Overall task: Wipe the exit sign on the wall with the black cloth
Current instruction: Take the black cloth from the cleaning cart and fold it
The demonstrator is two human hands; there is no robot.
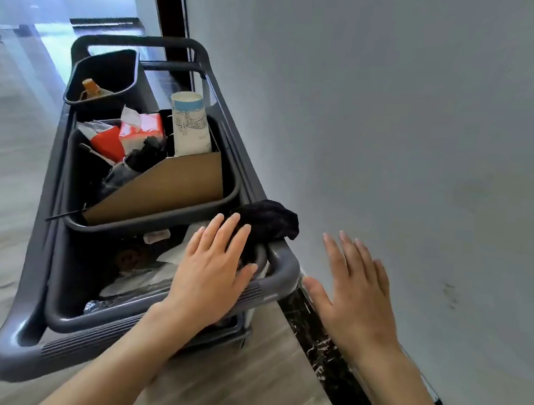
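Note:
A black cloth (270, 219) lies bunched over the near right corner rail of a grey cleaning cart (281, 270). My left hand (215, 263) rests flat with fingers spread, its fingertips on the near part of the cloth. My right hand (352, 292) hovers open beside the cart, in front of the pale wall (432, 138), holding nothing. No exit sign is in view.
The cart holds dark bins (57, 308) with a cardboard divider (167, 187), a paper cup (189, 123), red tissue packs (141, 128) and a bottle (90, 87). A dark marble skirting (331, 353) runs along the wall's foot. Wood-look floor (4, 155) spreads to the left, with a doorway beyond.

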